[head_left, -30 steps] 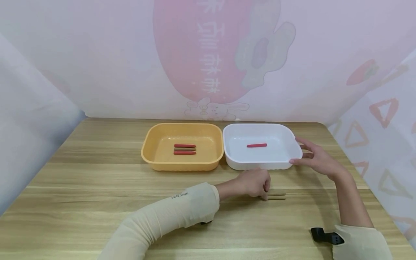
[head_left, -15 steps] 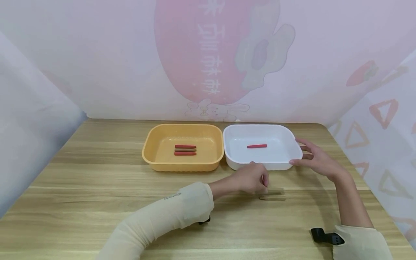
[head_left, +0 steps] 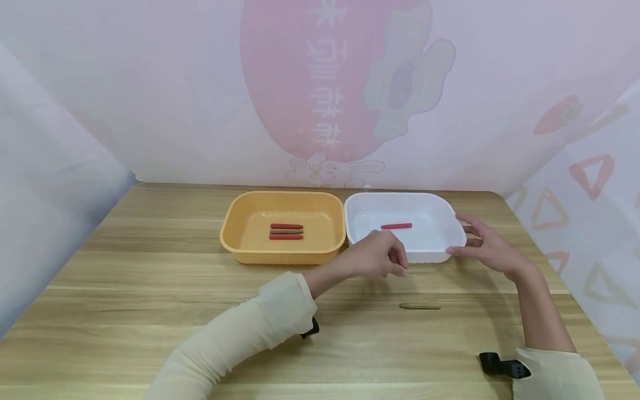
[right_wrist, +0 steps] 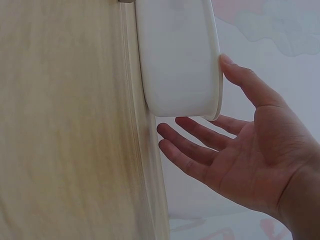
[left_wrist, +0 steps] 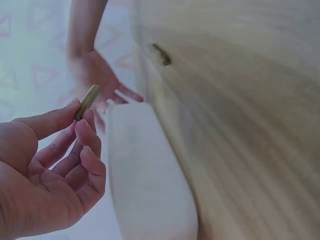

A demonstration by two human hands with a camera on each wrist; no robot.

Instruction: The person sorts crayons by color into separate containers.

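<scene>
Stick point(left_wrist: 87, 102), olive-brown, pinched in your left hand point(head_left: 381, 259) at white tray's point(head_left: 450, 253) near rim. Wooden table point(head_left: 150, 278) underneath. Orange tray point(head_left: 235, 222) at 9 o'clock of white tray, three sticks point(head_left: 286, 231) inside. Your right hand point(head_left: 487, 247) spread, fingertips touching white tray's 3 o'clock rim. Red stick point(head_left: 396, 226) inside white tray. Second olive stick point(head_left: 420, 306) on table at 6 o'clock.

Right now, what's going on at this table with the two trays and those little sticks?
A person's left hand pinches a brown stick above the near edge of the white tray, which holds one red stick. The right hand, fingers straight, touches the tray's right rim. Another brown stick lies on the wooden table. The yellow tray beside it holds three sticks, two red and one brown.
</scene>
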